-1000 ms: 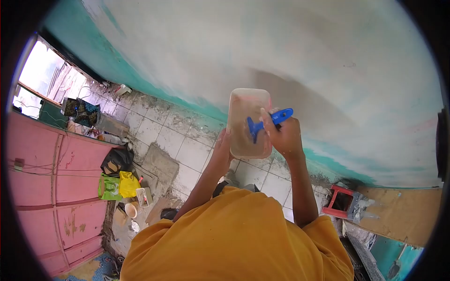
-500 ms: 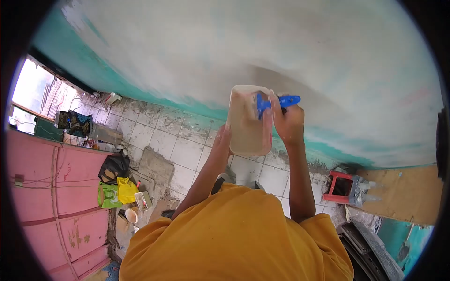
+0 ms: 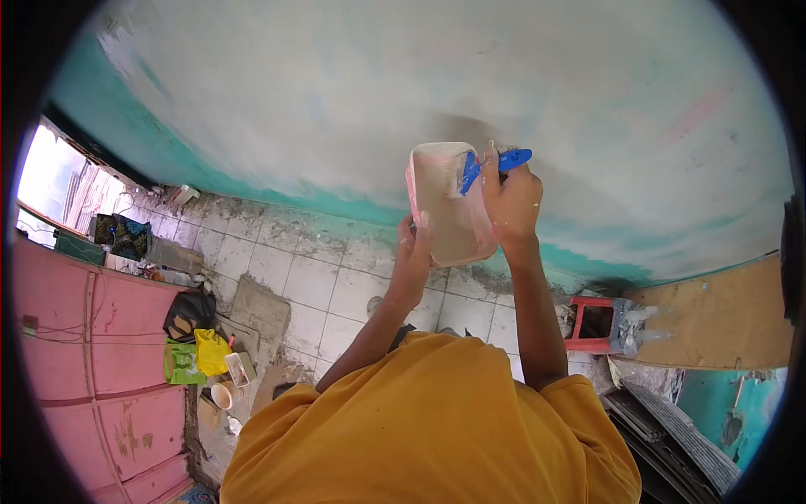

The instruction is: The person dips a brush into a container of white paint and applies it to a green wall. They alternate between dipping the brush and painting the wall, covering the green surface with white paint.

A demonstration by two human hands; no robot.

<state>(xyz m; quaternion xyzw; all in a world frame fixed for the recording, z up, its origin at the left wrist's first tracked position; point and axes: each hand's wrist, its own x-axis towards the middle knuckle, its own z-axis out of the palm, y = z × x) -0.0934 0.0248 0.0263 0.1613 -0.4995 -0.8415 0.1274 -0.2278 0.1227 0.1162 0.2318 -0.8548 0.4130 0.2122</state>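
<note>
My left hand grips the left side of a pale rectangular plastic tub, its thumb over the rim. Greyish-beige paint or slurry covers the inside of the tub, which tilts towards me. A wide blue-handled paintbrush has its bristles inside the tub near the far end. Closed round the brush handle is my right hand, just beyond the tub's right rim. Whitish smears mark both hands. In front stands a wall, whitish over turquoise.
A red stool stands by the wall on the right, near a brown board. Corrugated sheets lean at lower right. Bags, a cup and a small container sit by the pink partition.
The left hand has shifted its hold, and its thumb now shows over the tub's rim. Tub and brush sit slightly higher in view, and the brush handle is turned a little.
</note>
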